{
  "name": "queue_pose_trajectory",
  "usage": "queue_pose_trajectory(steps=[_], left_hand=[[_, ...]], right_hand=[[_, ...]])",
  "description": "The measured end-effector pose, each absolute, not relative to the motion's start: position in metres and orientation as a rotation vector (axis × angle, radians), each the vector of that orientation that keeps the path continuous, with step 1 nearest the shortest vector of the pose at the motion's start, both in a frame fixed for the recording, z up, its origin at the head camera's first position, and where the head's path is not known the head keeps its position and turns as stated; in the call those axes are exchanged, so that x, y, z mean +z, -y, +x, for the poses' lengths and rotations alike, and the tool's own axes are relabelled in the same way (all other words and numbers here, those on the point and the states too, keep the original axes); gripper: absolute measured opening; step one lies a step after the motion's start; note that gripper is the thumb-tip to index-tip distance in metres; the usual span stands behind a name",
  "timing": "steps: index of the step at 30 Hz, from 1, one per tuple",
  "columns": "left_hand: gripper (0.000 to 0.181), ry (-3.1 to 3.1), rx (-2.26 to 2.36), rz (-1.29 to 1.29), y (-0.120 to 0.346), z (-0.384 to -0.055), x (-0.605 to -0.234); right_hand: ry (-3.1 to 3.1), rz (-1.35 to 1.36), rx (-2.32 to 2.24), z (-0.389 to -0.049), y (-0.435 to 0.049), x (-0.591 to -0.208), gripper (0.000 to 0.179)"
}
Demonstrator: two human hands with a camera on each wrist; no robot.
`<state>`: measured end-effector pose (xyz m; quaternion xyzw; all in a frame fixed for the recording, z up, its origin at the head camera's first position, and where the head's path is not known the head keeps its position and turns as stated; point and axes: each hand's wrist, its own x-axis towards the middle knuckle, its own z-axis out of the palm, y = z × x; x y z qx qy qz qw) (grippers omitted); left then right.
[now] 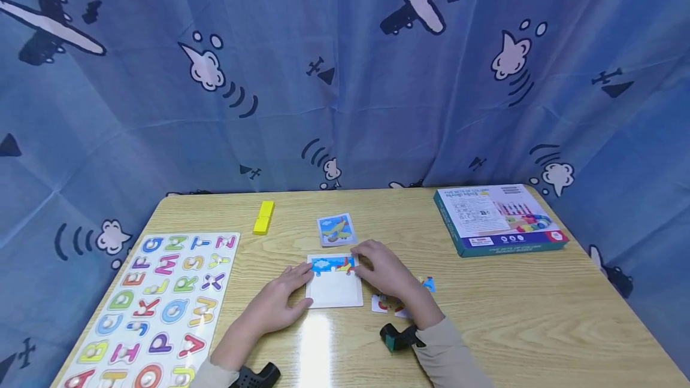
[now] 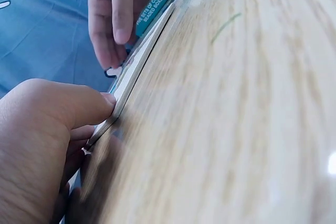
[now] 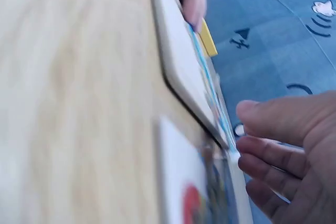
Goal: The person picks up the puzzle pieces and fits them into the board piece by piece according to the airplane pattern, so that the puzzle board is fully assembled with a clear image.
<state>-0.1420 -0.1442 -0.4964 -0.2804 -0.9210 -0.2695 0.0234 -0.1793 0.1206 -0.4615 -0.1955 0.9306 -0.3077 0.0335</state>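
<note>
A white puzzle tray (image 1: 334,293) lies flat on the table, its top row filled with joined puzzle pieces (image 1: 323,264) showing blue sky and a bit of red and yellow. My left hand (image 1: 276,299) rests along the tray's left side, its thumb (image 2: 94,103) touching the rim. At the upper right corner is my right hand (image 1: 384,268), fingers loosely bent; the right wrist view shows nothing between them. Loose puzzle pieces (image 1: 380,304), partly hidden by the right forearm, lie right of the tray. A picture card (image 1: 336,230) with a yellow plane sits just behind the tray.
An alphabet peg board (image 1: 180,283) covers the table's left side. Two yellow blocks (image 1: 263,218) lie end to end near the back. At the back right lies a boxed bead set (image 1: 498,217). A blue curtain (image 1: 345,106) with plane prints hangs behind the table.
</note>
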Motion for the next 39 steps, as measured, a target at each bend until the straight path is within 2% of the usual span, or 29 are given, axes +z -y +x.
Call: queue_pose_trajectory(steps=[17, 39], left_hand=[[0.052, 2.851, -0.844, -0.855, 0.144, -0.142, -0.495], [0.053, 2.881, -0.852, -0.837, 0.143, -0.142, -0.494]], right_hand=[[-2.843, -0.532, -0.959, -0.16, -0.168, -0.455, 0.033], [-2.936, -0.527, -0.789, -0.157, -0.169, -0.466, 0.026]])
